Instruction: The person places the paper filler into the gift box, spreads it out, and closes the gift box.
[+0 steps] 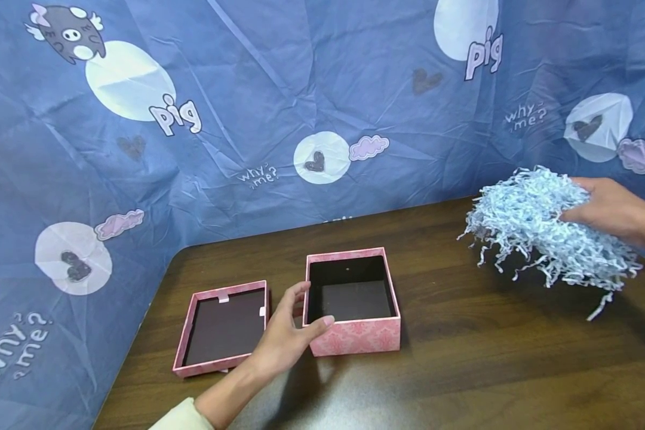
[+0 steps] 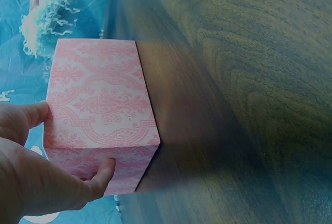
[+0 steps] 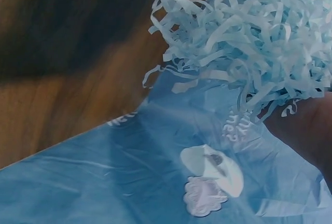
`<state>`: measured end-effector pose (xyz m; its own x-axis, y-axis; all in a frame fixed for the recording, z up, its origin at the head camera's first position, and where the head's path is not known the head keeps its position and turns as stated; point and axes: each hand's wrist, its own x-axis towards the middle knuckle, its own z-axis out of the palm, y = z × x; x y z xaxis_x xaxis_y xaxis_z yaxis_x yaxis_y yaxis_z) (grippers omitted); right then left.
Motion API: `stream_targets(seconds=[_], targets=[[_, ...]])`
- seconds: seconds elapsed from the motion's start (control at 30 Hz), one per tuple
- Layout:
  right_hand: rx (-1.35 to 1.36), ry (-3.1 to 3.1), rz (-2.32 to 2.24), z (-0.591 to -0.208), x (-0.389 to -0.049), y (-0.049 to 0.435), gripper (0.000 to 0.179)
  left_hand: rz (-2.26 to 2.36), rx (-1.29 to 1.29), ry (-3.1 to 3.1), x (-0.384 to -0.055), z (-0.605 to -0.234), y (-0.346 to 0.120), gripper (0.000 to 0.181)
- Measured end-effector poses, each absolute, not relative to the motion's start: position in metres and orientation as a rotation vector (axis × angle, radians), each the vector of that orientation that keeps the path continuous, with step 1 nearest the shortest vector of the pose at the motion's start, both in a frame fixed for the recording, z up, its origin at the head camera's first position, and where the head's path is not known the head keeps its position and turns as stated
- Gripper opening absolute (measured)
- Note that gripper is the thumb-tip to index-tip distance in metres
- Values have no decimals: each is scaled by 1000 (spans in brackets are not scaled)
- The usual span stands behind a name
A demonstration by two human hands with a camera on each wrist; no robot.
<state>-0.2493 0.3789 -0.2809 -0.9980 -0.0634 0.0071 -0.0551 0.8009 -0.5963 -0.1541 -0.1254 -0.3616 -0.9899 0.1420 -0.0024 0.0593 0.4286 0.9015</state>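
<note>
A pink patterned box [image 1: 355,337] with a black inside stands uncovered on the table. My left hand [image 1: 285,334] holds it at its near left corner. In the left wrist view the thumb [image 2: 37,112] lies at the rim and a bent finger [image 2: 106,175] is against the side wall. Off to the right, my right hand [image 1: 615,206] grips a big fluffy bundle of light blue shredded paper [image 1: 537,221] above the table, with loose strands dangling. Its fingertips are partly buried in the paper. The bundle fills the upper part of the right wrist view.
The pink box lid [image 1: 226,328] lies inside up to the left of the box, close by my left forearm. Beneath everything is a dark brown wooden table [image 1: 435,382]. A blue printed cloth [image 1: 247,89] hangs along its back and left edges.
</note>
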Motion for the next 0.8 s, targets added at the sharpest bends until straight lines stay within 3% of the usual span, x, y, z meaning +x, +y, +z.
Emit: stream_targets(seconds=[0.23, 0.57, 0.8], targets=[[-151, 2907, -1037, -265, -252, 361, 80, 1628, 211, 2603, -154, -361, -125, 72], [-221, 2947, -1083, -259, -247, 346, 71, 1631, 207, 2596, -155, -364, -125, 72], [-233, 2858, -1115, -243, -246, 337, 80, 1631, 207, 2596, -155, -363, -124, 72]])
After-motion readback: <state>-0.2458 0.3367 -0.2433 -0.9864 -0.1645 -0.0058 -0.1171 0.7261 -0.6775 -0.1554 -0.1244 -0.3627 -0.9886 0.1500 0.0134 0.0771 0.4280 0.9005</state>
